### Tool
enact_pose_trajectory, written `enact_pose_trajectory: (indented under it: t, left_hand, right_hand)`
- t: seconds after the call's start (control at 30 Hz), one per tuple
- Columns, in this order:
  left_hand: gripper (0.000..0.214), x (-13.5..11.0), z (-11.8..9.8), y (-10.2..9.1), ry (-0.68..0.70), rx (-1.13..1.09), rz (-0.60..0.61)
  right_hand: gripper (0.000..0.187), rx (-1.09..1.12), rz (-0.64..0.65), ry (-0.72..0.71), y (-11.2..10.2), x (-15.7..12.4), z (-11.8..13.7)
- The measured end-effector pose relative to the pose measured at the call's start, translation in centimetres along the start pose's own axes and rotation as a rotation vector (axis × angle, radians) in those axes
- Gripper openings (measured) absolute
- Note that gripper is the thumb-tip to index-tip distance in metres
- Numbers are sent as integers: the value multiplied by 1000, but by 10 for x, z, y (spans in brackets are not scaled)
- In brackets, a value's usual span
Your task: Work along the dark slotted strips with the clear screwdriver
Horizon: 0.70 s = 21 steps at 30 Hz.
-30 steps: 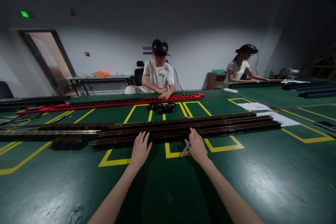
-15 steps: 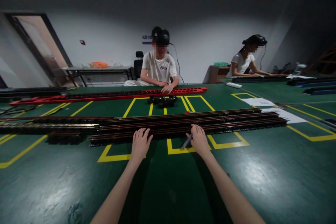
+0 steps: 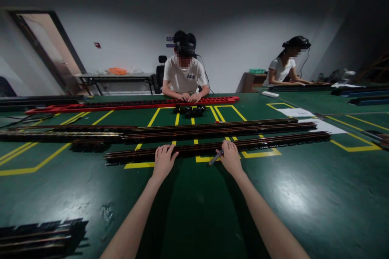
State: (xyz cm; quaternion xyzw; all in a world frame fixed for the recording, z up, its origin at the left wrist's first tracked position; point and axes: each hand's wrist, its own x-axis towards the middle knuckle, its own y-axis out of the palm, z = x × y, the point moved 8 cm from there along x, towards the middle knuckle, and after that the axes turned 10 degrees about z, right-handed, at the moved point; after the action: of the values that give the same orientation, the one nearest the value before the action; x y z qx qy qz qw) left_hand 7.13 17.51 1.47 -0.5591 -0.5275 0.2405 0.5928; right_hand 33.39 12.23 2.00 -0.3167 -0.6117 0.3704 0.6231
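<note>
My left hand [image 3: 163, 162] touches the front dark strips [image 3: 273, 140] on the green surface [image 3: 288, 202]; if it grips, I cannot tell. My right hand [image 3: 230, 158] holds a pen [image 3: 214, 158]. The wall sign [image 3: 169, 39] begins with "成品".

Head camera looks forward and down across the table [image 3: 304, 214]

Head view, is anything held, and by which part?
The right grip holds a tool by its far end. It and the left grip are at the front edge of the near strips; whether they grasp these is unclear.
</note>
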Motion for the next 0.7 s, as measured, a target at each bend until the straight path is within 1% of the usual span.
enact_pose_trajectory:
  t: [0.2,0.47,0.7]
  left_hand:
    - [38,-21,-1,-6,-11,-35,42]
    - [36,-39,0,-12,-27,-88,85]
    - [33,-58,-5,-24,-16,-107,65]
  right_hand:
    - [23,-24,-3,-15,-13,-17,10]
    - [21,-46,19,8,-31,-34,21]
    - [18,-90,-9,19,-50,-53,32]
